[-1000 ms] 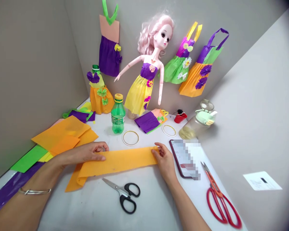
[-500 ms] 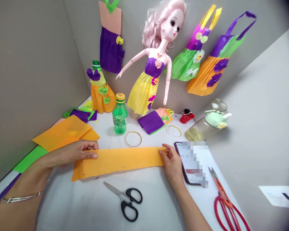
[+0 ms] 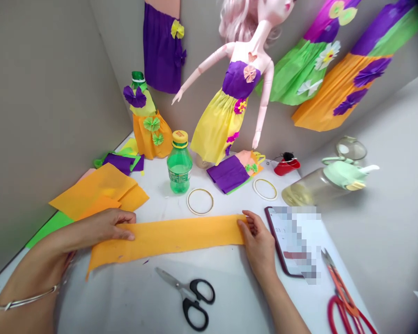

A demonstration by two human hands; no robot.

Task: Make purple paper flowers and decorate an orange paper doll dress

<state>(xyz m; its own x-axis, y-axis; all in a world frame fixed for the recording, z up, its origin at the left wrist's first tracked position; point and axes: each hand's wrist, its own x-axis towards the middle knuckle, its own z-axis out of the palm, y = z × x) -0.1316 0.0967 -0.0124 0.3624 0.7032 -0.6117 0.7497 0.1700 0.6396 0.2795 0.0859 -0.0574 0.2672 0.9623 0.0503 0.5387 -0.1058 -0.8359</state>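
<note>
A long orange strip (image 3: 184, 236) is stretched sideways low over the white table (image 3: 101, 301). My left hand (image 3: 113, 225) pinches it toward its left part, and its loose left end hangs past the fingers. The right end is pinched between thumb and fingers of my right hand (image 3: 259, 236). Black-handled scissors (image 3: 191, 297) lie with slightly parted blades just below the strip. Behind it rest two thin rings, one (image 3: 200, 201) near the green bottle (image 3: 179, 169) and another (image 3: 265, 189) farther right.
Orange sheets (image 3: 94, 190) lie at the left. A doll (image 3: 244, 79) in a yellow skirt and a dressed bottle (image 3: 151, 130) stand behind. On the right are a phone (image 3: 292, 246), red-handled scissors (image 3: 344, 292), a clear jug (image 3: 316, 185) and a small red bucket (image 3: 286, 166).
The view has shifted downward and closer. My left hand has slid along the strip, leaving a longer loose end at the left. My right hand keeps its pinch on the right end.
</note>
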